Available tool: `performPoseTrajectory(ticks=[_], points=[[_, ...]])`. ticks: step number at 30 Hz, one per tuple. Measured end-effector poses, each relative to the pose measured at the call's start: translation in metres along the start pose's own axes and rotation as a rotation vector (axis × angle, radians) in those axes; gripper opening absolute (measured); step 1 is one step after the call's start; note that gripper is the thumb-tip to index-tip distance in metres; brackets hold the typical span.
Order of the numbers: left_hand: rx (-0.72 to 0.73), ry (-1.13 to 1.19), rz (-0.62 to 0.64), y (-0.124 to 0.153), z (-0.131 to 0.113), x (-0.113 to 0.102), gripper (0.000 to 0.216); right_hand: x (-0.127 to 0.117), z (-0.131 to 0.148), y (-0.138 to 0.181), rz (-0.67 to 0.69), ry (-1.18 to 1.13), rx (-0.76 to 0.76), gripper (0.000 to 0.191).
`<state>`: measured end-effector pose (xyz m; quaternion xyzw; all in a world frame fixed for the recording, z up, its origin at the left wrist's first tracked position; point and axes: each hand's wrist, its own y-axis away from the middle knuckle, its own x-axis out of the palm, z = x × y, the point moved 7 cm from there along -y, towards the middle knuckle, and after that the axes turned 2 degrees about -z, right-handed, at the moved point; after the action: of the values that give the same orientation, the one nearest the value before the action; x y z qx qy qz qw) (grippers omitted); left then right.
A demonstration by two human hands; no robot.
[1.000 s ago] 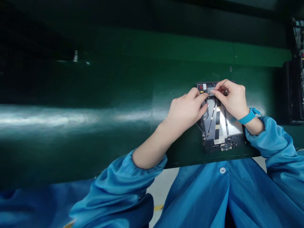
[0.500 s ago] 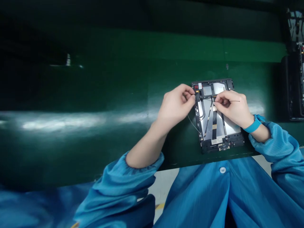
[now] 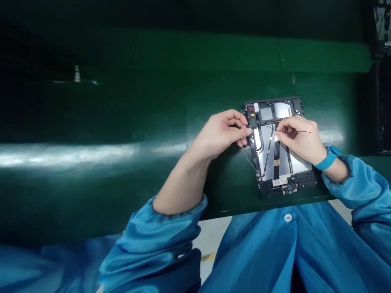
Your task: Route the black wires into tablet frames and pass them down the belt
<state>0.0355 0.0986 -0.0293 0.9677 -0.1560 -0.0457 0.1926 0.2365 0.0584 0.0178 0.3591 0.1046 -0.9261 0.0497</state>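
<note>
An opened tablet [image 3: 267,162] lies on the green bench, its silver plates, dark flex strips and circuit parts exposed. At its upper left edge is my left hand [image 3: 224,132], thumb on the rim and fingers curled beside it, gripping that edge. My right hand [image 3: 295,130] is over the middle of the tablet, thumb and forefinger pinching a thin black cable [image 3: 267,127]. One end of a dark wire sticks out past the knuckles of this hand. A thin grey stretch of wire [image 3: 250,160] loops outside the tablet's left edge, below my left hand.
The glossy green bench mat [image 3: 106,118] spreads to the left and behind the tablet. At the far right stands a dark case [image 3: 380,110], with more electronic parts [image 3: 383,24] behind it. The bench's front edge runs close to my blue smock [image 3: 259,240].
My left hand has loosened its fingertip pinch and lowered its fingers along the tablet's edge, thumb now on the rim. The right hand keeps its pinch in nearly the same place. The view shifted slightly.
</note>
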Motion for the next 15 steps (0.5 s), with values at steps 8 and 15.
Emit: performPoseTrajectory(ticks=[8,15], points=[[0.004,0.076,-0.081,0.0031,0.0014,0.0065,0.027,0.0013,0.0010,-0.0018,0.021,0.007,0.011,0.012],[0.008,-0.017,-0.108,0.0046,-0.0023,0.0070,0.020,0.0003,0.0008,-0.0012,-0.027,-0.050,-0.071,0.013]])
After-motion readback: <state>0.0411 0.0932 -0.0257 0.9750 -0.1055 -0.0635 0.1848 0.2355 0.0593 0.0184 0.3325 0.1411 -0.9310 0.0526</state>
